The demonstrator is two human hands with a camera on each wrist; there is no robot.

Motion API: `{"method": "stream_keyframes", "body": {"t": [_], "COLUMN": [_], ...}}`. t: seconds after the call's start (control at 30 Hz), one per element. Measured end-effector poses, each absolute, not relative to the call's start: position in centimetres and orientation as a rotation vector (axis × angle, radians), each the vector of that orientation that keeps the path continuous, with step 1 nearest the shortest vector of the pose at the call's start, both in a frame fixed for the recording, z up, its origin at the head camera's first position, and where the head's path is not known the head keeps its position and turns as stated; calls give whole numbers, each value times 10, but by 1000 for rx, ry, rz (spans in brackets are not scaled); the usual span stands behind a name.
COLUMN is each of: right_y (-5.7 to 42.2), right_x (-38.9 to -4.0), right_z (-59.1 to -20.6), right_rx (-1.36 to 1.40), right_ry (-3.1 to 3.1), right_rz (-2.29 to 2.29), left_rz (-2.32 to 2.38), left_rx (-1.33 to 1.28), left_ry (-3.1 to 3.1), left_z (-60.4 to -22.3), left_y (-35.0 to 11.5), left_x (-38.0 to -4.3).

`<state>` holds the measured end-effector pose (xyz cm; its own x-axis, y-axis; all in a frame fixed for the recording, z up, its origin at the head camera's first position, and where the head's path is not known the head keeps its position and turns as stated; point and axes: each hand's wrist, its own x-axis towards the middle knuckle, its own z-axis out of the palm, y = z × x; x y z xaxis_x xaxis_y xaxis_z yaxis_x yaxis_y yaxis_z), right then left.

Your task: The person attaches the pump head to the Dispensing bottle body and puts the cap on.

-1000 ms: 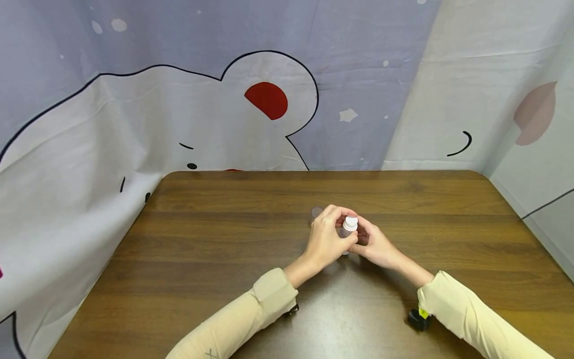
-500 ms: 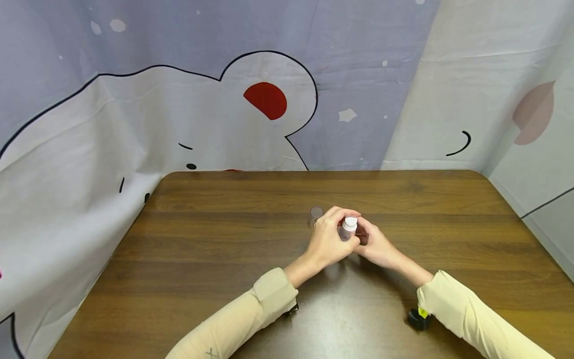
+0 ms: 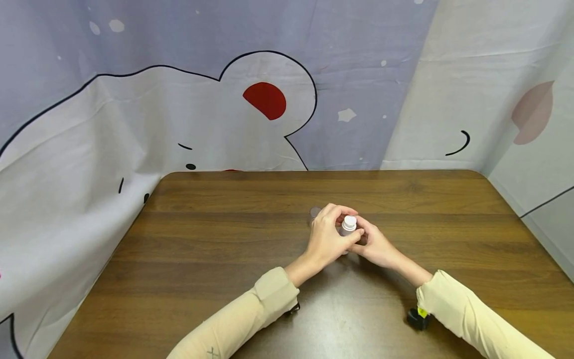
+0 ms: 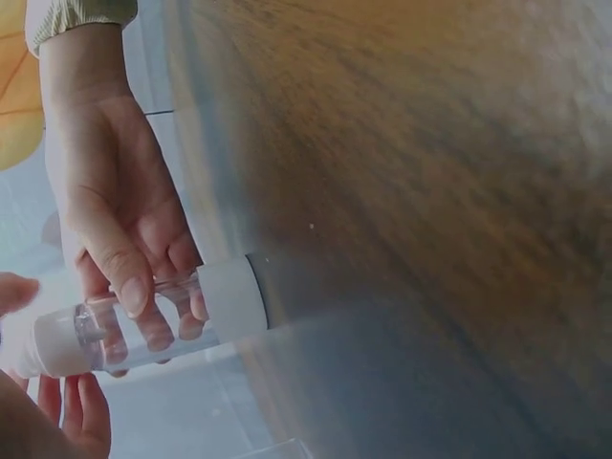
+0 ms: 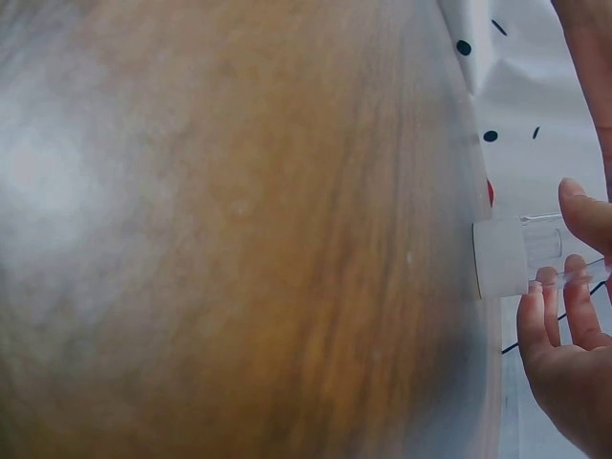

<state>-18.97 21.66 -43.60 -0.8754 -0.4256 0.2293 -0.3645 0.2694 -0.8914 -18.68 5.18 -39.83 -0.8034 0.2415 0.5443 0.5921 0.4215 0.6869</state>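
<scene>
Upright between the two hands is a clear bottle (image 3: pixel 349 227) with a white top and a thick white base (image 4: pixel 232 298). My right hand (image 3: pixel 375 245) grips its clear body; in the left wrist view the thumb lies across the front of the bottle with fingers behind. The left hand (image 3: pixel 326 234) curls round the upper part, its thumb crossing in front just below the white top and its index finger behind. Seen from the right wrist, the white base (image 5: pixel 500 258) sticks out beyond the fingertips. A small clear cylindrical cap (image 3: pixel 315 212) stands behind the left hand, partly hidden by it.
The brown wood-grain table (image 3: pixel 215 239) extends around both hands. Behind it hangs a printed curtain (image 3: pixel 197 114) that reaches down the left side. A black wrist device with a yellow patch (image 3: pixel 417 319) shows under the right sleeve.
The left fingers and thumb shift round the bottle's top: the thumb drops lower half a second ago, then comes up across the front again. My right hand stays in place on the body.
</scene>
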Motion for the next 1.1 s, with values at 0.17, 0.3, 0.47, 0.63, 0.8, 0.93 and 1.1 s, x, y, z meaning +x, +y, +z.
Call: {"method": "stream_keyframes", "body": {"t": [0.17,0.3,0.47,0.63,0.8,0.93,1.1], "right_y": [216,217,218,218,218,218,217], "right_x": [-189,-188,-189,-189,-188,-188,-188], "right_z": [-436,-435,-435,-436,-435,-436,-435], "right_rx": [-752,-734,-735,-725,-721,-728,-743], "right_ry": [2460,2478,2481,2498,2509,2514,2485], "right_rz": [-1701,-1690,-1677,-1656,-1640,-1642,-1672], "left_rz": [-1320,-1325,-1310,-1313,-1337,-1358,-1423], "left_rx": [-725,-761,-798,-852,-902,-929,-943], "left_ry": [-2337,-2341,-2343,-2341,-2329,-2326,-2323], "left_z": [-398,-397,-396,-395,-395,-395,-396], "left_y": [49,47,46,45,44,44,45], "left_x": [-187,-187,-187,-188,-189,-190,-193]}}
